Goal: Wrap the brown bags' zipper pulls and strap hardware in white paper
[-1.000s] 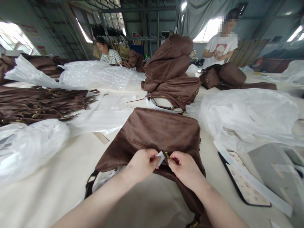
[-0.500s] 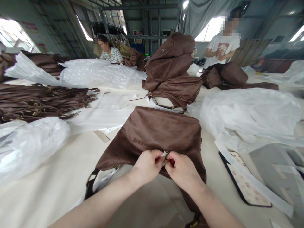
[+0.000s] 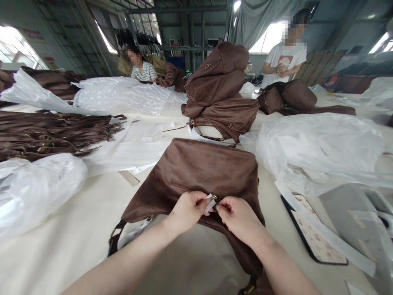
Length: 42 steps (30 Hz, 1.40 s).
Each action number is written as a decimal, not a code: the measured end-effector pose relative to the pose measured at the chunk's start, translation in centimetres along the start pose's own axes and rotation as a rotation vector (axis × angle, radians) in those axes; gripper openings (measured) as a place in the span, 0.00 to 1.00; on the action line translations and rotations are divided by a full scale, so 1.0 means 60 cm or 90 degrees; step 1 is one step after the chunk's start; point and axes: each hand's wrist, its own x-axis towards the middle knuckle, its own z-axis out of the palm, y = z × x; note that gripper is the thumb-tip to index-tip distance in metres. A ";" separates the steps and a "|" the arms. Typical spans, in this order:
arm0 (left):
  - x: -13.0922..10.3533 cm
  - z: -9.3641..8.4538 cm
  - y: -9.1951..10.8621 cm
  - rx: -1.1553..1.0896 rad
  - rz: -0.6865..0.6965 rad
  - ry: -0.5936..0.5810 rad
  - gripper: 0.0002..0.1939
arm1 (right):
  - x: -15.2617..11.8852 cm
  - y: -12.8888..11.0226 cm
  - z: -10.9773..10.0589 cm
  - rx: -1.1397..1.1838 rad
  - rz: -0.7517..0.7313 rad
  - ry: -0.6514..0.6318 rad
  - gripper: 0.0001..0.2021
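A brown leather handbag [image 3: 215, 166] lies in front of me, its upper edge and strap towards me. Between the fingertips of my left hand [image 3: 188, 208] is pinched a small white paper strip [image 3: 210, 205]. Close beside it, at the bag's near edge, shows a small brass fitting [image 3: 214, 197]. My right hand [image 3: 236, 214] is just right of this fitting, with thumb and forefinger pressed together at the bag's edge; what they grip is hidden. A strap with a brass buckle [image 3: 116, 231] hangs off the bag's left corner.
Brown bags [image 3: 221, 82] are piled behind this one. Leather straps [image 3: 46, 135] lie in a heap on the left. Clear plastic wrapping [image 3: 322, 147] and a flower-patterned phone case [image 3: 319, 233] lie to the right. Two people [image 3: 284, 61] work across the table.
My hands have drawn slightly apart; the right one has shifted right, away from the white strip. More of the strip and the brass fitting now shows between them.
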 end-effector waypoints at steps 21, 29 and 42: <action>-0.025 -0.001 0.024 0.450 0.157 0.085 0.10 | 0.015 0.006 0.028 0.636 0.174 -0.072 0.17; -0.022 -0.014 0.020 0.412 0.177 0.073 0.11 | 0.011 0.008 0.027 0.581 0.144 -0.074 0.14; -0.010 -0.024 0.011 0.138 0.026 0.015 0.13 | 0.016 0.004 0.047 0.505 0.108 -0.092 0.19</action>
